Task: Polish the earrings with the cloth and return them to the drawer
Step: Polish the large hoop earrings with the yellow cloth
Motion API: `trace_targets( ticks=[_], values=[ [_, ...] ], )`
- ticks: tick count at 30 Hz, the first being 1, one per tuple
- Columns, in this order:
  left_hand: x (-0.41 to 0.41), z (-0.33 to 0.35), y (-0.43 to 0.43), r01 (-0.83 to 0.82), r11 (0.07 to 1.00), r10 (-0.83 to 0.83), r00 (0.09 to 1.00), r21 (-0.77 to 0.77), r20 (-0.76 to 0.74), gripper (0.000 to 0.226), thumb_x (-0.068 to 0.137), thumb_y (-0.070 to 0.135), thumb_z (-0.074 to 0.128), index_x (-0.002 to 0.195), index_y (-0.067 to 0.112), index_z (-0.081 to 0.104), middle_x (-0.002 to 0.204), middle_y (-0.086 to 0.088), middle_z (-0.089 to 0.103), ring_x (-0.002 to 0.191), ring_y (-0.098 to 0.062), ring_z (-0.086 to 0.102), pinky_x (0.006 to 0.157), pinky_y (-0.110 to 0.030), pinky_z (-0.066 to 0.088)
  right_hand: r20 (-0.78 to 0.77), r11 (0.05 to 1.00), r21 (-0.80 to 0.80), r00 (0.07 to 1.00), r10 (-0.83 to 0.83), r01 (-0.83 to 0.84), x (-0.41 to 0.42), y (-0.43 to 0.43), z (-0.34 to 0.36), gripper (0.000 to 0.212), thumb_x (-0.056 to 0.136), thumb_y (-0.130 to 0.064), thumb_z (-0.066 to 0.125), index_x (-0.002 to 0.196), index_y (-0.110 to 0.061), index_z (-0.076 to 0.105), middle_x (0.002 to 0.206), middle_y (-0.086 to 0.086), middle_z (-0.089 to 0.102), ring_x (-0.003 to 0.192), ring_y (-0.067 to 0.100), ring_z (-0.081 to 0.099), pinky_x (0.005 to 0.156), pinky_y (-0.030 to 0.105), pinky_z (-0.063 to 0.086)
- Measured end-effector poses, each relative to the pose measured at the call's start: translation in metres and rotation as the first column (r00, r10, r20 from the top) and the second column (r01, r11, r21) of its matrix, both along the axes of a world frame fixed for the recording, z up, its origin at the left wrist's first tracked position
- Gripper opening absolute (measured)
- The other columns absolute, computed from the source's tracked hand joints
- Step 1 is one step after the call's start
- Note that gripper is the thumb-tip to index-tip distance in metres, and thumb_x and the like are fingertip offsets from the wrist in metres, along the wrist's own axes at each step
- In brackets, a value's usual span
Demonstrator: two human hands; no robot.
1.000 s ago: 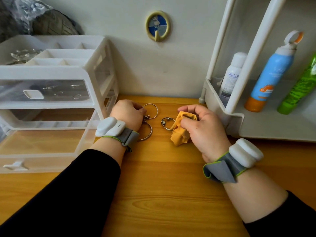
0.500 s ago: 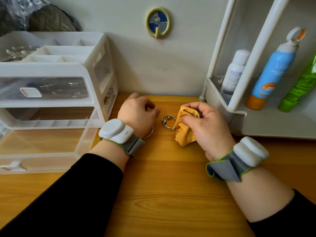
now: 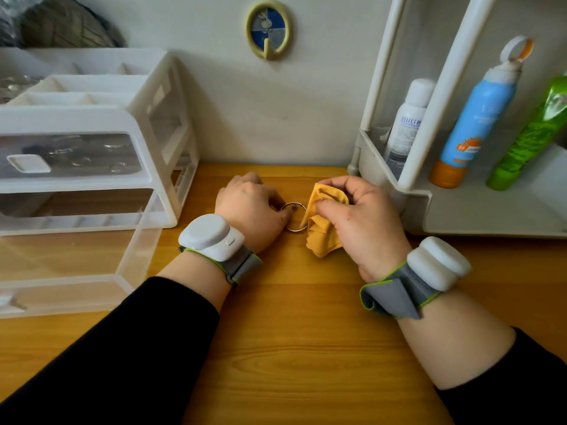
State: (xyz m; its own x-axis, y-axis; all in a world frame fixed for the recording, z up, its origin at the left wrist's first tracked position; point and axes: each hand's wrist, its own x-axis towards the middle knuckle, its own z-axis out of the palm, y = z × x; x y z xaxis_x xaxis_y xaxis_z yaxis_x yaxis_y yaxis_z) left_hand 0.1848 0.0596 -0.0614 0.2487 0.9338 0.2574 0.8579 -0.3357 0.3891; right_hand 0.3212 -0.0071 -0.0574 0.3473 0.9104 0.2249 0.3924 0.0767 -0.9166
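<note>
A thin silver hoop earring [image 3: 294, 205] sits just above the wooden table [image 3: 291, 332] between my hands. My left hand [image 3: 251, 210] pinches its left side with curled fingers. My right hand [image 3: 365, 222] grips a crumpled yellow cloth [image 3: 322, 240] that is folded over the hoop's right side. No other earring shows. The clear plastic drawer [image 3: 76, 259] stands pulled out at the lower left of the white drawer unit [image 3: 159, 124].
A white shelf rack [image 3: 423, 210] stands at the right, holding a white bottle [image 3: 405, 124], a blue spray can [image 3: 472, 118] and a green bottle [image 3: 527, 139]. An oval hook [image 3: 268, 29] hangs on the wall behind.
My left hand has moved right, away from the two hoops it was touching, and now pinches the hoop at the cloth. Those two hoops are out of sight.
</note>
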Motion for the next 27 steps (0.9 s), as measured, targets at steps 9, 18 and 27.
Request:
trace_targets(
  ticks=[9,18,27],
  values=[
    [-0.004,0.003,-0.007,-0.002,1.000,0.007,0.976,-0.025,0.218,0.011,0.080,0.033,0.068,0.082,0.023,0.072,0.091,0.000,0.055,0.092,-0.019,0.053,0.075,-0.033,0.046,0.010,0.999,0.038,1.000,-0.018,0.018,0.001,-0.002,0.001,0.009,0.085,-0.023,0.065,0.093,-0.026,0.067,0.083,-0.006,0.069,0.076,0.008,0.063,0.064,0.021,0.051],
    [-0.011,0.023,-0.017,0.090,0.966,0.097,0.748,-0.244,0.657,0.008,0.079,0.027,0.072,0.074,0.022,0.070,0.078,0.004,0.066,0.071,-0.008,0.057,0.065,-0.024,0.045,0.103,0.984,0.148,0.988,-0.116,0.100,0.004,0.000,0.002,0.014,0.089,-0.028,0.062,0.086,-0.016,0.069,0.073,0.000,0.066,0.068,0.012,0.059,0.061,0.021,0.047],
    [-0.003,0.019,-0.022,0.137,0.963,0.079,0.685,-0.234,0.724,0.010,0.081,0.029,0.070,0.080,0.019,0.070,0.082,0.001,0.069,0.075,-0.011,0.060,0.063,-0.018,0.046,-0.380,0.998,0.065,0.925,0.009,0.017,-0.004,0.002,0.001,0.033,0.080,-0.046,0.062,0.080,-0.015,0.075,0.079,0.011,0.073,0.085,0.030,0.068,0.084,0.048,0.055]
  ],
)
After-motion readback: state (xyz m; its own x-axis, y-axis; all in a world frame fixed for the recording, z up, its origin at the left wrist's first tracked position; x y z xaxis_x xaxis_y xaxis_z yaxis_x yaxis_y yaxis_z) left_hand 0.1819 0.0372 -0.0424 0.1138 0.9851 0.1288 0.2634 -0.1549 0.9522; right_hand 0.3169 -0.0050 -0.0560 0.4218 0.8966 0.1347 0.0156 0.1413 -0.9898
